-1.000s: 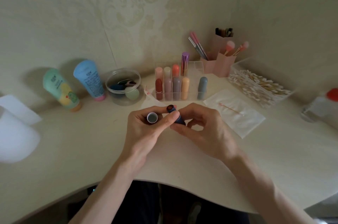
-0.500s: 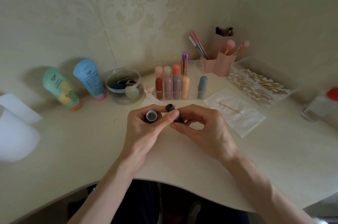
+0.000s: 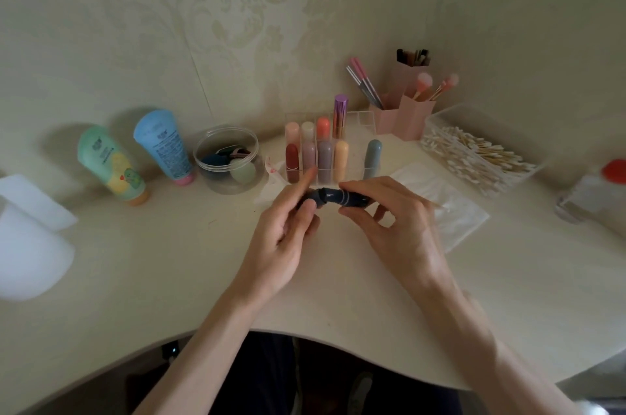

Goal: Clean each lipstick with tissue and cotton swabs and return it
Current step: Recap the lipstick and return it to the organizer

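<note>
Head view: you hold the dark lipstick (image 3: 352, 199) level above the table (image 3: 169, 279), just in front of the clear rack (image 3: 359, 114). Your right hand (image 3: 396, 231) pinches its base while your left hand (image 3: 284, 238) grips the cap (image 3: 321, 196), apparently to seat it squarely. Working this close to the rack suits the return; the 1 gap in its front row looks like its slot. Tissue (image 3: 460, 221) lies to your right.

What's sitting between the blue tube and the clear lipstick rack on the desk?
A round clear tub with makeup sponges inside stands between the blue tube and the lipstick rack, seen in the head view.
</note>
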The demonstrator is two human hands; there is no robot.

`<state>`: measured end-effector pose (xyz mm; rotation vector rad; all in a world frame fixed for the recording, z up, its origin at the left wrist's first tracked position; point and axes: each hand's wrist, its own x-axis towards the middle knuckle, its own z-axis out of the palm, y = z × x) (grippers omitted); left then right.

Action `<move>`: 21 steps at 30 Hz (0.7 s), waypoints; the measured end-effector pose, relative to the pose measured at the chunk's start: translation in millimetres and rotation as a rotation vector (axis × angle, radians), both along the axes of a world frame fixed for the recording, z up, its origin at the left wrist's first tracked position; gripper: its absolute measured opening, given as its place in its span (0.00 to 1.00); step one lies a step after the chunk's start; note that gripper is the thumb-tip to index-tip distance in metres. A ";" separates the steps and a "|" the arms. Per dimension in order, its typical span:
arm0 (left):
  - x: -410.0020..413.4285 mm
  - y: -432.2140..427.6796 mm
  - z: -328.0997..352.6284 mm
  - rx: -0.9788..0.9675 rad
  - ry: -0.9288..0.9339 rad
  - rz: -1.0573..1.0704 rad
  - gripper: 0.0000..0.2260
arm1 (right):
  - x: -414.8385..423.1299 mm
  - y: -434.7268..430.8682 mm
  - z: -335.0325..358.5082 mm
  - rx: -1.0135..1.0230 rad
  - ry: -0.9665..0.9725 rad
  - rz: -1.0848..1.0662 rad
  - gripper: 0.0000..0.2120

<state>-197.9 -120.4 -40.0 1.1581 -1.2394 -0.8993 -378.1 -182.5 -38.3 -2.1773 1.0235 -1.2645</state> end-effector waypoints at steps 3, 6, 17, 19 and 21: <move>0.8 -0.3 0.8 -0.022 0.001 0.067 0.18 | -0.2 -1.8 -2.4 -0.061 0.022 -0.035 0.17; 0.1 -1.0 1.8 -0.038 0.003 0.137 0.13 | 1.2 -3.9 -5.0 -0.116 0.046 -0.051 0.17; 0.4 -7.5 0.1 -0.003 -0.097 0.206 0.11 | 0.6 -1.9 -10.2 -0.044 0.048 0.007 0.15; 1.2 -8.9 2.8 -0.007 -0.132 0.195 0.12 | 1.6 -1.1 -10.4 0.010 0.038 0.004 0.15; 1.3 -11.9 7.7 -0.020 -0.175 0.185 0.14 | 2.2 -0.3 -8.5 0.068 0.031 -0.005 0.16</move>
